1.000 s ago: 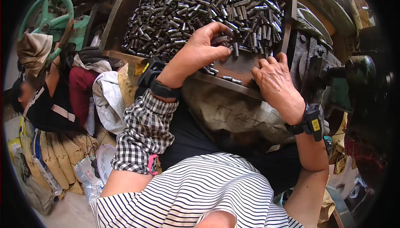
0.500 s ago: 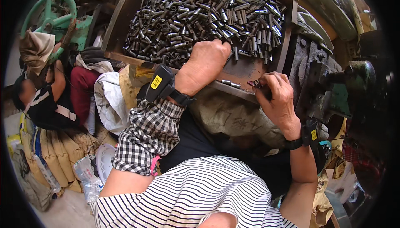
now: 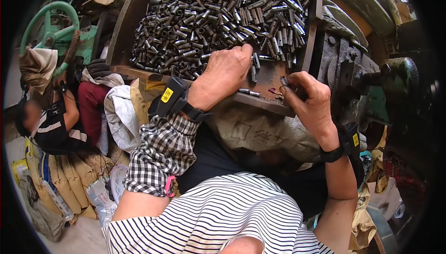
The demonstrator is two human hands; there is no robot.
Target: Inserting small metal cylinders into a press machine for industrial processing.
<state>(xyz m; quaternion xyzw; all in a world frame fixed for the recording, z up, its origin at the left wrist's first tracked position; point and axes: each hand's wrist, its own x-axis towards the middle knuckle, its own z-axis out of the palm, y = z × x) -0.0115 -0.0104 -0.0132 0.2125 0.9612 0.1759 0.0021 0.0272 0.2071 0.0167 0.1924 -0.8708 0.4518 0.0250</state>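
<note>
Metal tubes point(image 3: 183, 31) lie heaped just beyond the left hand point(image 3: 220, 73), its fingers curled, their hold hidden; the right hand point(image 3: 313, 97) pinches a small dark piece point(image 3: 284, 81) between thumb and fingertip. Between the hands the tray's bare floor point(image 3: 267, 76) leaves open room, edged by the near wall point(image 3: 265, 104) on the wearer's side. Since half a second ago, the right fingertips have shifted away from that wall, clear of some reddish scraps point(image 3: 273, 91).
</note>
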